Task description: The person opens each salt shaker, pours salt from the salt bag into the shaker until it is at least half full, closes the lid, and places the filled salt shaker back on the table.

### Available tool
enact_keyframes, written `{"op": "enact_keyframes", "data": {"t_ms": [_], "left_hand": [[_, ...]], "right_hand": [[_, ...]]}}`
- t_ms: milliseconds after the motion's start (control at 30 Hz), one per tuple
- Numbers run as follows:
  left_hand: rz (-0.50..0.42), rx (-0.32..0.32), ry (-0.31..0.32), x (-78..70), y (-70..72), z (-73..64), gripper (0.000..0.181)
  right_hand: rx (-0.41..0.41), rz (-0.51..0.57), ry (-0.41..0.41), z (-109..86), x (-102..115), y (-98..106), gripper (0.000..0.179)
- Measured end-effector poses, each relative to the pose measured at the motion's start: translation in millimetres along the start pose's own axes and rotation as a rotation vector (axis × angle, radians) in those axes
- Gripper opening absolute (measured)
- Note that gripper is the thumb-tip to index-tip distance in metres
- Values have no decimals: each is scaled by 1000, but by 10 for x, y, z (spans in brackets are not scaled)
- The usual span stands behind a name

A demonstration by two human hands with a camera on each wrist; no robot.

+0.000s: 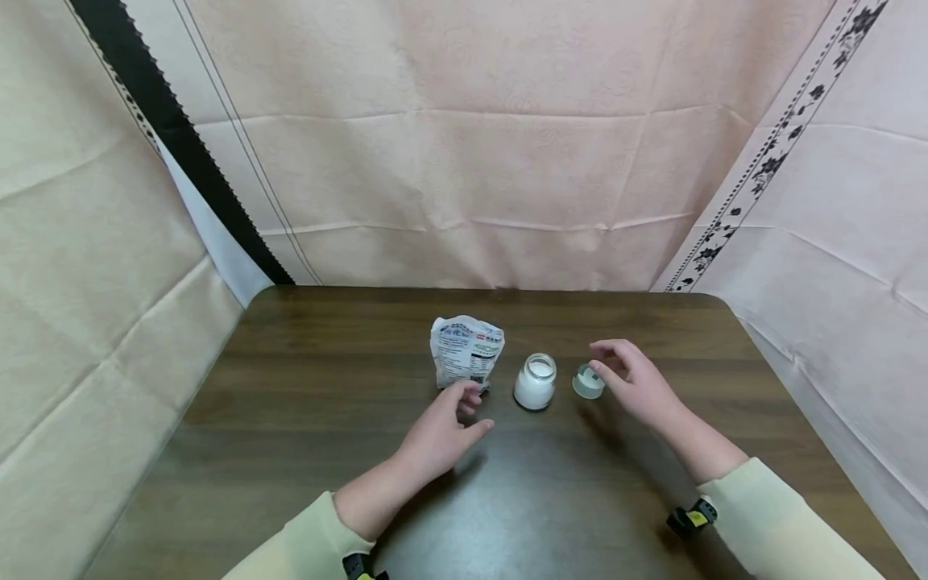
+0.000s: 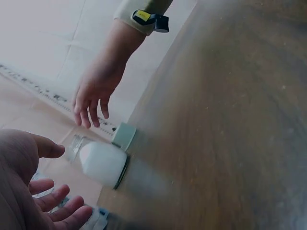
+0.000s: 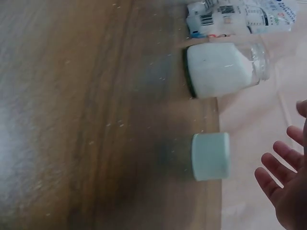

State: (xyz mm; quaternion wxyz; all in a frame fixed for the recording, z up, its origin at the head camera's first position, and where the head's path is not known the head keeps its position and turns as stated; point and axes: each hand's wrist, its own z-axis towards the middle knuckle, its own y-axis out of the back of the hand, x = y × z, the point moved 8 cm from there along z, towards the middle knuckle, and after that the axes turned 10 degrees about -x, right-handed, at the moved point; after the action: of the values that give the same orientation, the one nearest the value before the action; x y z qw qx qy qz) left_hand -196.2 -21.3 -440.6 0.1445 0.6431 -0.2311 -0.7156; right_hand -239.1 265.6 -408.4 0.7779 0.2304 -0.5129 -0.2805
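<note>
A glass jar (image 1: 535, 383) filled with white powder stands upright and uncapped on the table. To its right sits a pale green lid (image 1: 587, 383), seen from the side in the right wrist view as a short cylinder (image 3: 211, 156). My right hand (image 1: 638, 387) hovers just above and beside the lid, fingers loosely bent; the right wrist view shows a gap between them. Left of the jar is a crumpled white printed bag (image 1: 466, 352). Near the front of that bag is my left hand (image 1: 444, 431), fingers relaxed and holding nothing; whether it touches the bag cannot be told.
The brown wooden table (image 1: 304, 451) has white specks scattered on it, visible in the right wrist view. Beyond its far edge hangs a pale cloth (image 1: 471, 177), with further cloth at both sides. Each wrist wears a black strap device (image 1: 692, 518).
</note>
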Motion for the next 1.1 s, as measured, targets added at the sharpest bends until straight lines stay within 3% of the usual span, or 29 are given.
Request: {"op": "enact_keyframes", "data": {"t_ms": [233, 467, 667, 800, 1100], "left_hand": [[6, 54, -47, -106, -256, 39, 56], [78, 72, -87, -166, -489, 109, 70], [146, 71, -57, -125, -603, 180, 83], [139, 71, -40, -115, -671, 234, 88], [95, 6, -74, -208, -753, 417, 86]], "right_hand": [[94, -81, -61, -34, -210, -110, 38], [116, -152, -35, -39, -261, -219, 38], [141, -197, -33, -35, -301, -298, 43], [170, -223, -46, -42, -341, -347, 45], [186, -251, -58, -10, -330, -380, 41]]}}
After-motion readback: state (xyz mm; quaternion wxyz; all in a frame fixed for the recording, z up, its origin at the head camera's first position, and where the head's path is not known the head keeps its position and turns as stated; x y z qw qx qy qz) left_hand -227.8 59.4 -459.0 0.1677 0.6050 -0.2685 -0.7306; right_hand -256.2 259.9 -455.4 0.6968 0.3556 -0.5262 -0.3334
